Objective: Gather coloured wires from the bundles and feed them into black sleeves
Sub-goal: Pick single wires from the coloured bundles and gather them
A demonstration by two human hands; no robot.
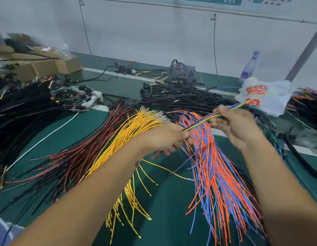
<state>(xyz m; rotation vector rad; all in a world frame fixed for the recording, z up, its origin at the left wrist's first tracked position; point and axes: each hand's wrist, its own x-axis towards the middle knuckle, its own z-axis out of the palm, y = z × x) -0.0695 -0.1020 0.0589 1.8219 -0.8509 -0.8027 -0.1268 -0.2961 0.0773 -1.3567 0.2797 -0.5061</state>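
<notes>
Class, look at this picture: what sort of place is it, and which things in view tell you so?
Probably a wire-harness assembly workshop. A green workbench is covered with sorted coloured wire bundles, a heap of black sleeves lies behind them, and cardboard boxes of parts stand against the wall.

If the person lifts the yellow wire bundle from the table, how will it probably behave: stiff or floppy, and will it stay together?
The yellow wire bundle would probably sag: its thin strands already bend and curve on the green table. It likely would not stay together, since no tie is visible and the near ends fan apart. It seems light for its size, being only slim wires.
</notes>
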